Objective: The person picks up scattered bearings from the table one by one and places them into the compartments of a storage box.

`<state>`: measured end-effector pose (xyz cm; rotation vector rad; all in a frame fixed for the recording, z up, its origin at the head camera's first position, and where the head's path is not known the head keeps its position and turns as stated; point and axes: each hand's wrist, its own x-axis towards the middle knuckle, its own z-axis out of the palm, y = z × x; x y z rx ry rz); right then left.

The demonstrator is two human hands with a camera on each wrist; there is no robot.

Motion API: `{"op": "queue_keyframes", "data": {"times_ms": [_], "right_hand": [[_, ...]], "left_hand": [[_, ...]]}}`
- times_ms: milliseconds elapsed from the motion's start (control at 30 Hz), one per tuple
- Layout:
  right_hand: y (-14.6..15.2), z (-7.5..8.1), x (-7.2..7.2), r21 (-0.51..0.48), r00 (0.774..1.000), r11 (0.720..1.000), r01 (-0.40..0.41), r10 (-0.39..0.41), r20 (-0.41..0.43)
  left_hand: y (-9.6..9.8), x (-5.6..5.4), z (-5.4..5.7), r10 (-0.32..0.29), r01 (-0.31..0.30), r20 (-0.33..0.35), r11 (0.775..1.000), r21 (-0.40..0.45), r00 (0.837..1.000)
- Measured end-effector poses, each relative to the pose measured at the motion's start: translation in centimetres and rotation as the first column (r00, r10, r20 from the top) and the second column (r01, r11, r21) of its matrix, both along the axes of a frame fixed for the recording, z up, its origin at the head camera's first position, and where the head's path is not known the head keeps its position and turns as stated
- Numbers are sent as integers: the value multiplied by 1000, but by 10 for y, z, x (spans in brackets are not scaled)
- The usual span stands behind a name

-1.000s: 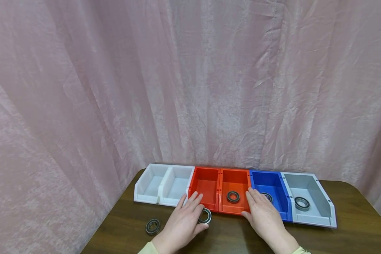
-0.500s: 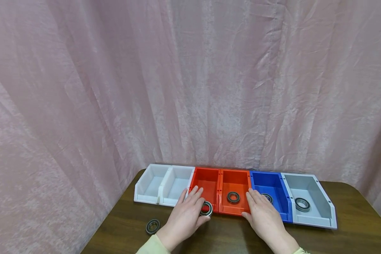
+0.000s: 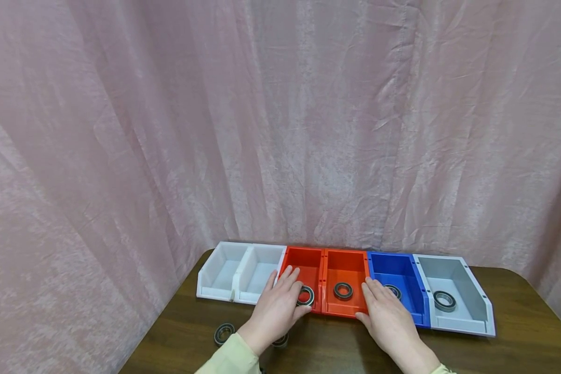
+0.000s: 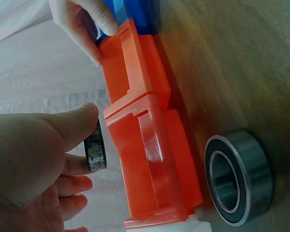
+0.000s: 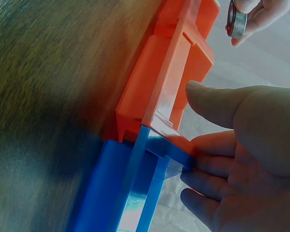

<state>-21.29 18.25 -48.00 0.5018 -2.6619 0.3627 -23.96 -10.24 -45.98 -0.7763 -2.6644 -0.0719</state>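
My left hand (image 3: pixel 278 301) pinches a ball bearing (image 4: pixel 95 151) between thumb and index finger. It holds the bearing over the front of the left red bin (image 3: pixel 308 257), apart from the bin's wall in the left wrist view. The right hand (image 3: pixel 388 314) rests its fingers at the shared edge of the right red bin (image 3: pixel 346 257) and the blue bin (image 3: pixel 392 262); nothing is gripped there. One bearing (image 3: pixel 343 298) lies in the right red bin. Another bearing (image 3: pixel 396 292) sits in the blue bin, partly covered by the right hand.
A grey bin (image 3: pixel 472 296) at the right contains a bearing (image 3: pixel 444 309). Two white bins (image 3: pixel 236 296) stand at the left of the row. On the wooden table (image 3: pixel 177 332) lie a bearing (image 3: pixel 218 336) and, partly under the left wrist, another bearing (image 3: pixel 281 343). Pink curtain (image 3: pixel 308 130) hangs behind.
My left hand has moved forward with the bearing, from in front of the left red bin to over it, uncovering a bearing on the table. The right hand stays in place.
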Motion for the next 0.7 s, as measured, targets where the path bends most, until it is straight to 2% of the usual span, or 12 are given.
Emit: {"op": "queue_keyframes", "data": {"times_ms": [233,433,700], "right_hand": [[0,0,1,-1,1000,1000,-3,3,-13],[0,-1,1,-3,999,1000,-7,6,-34],[0,0,1,-3,1000,1000,0,0,-4]], "left_hand": [[3,-9,1,16,-16,3,1000,5,1000],[5,-16,1,34,-34,33,999,17,999],[7,-24,-1,47,-48,46,998,32,998]]}}
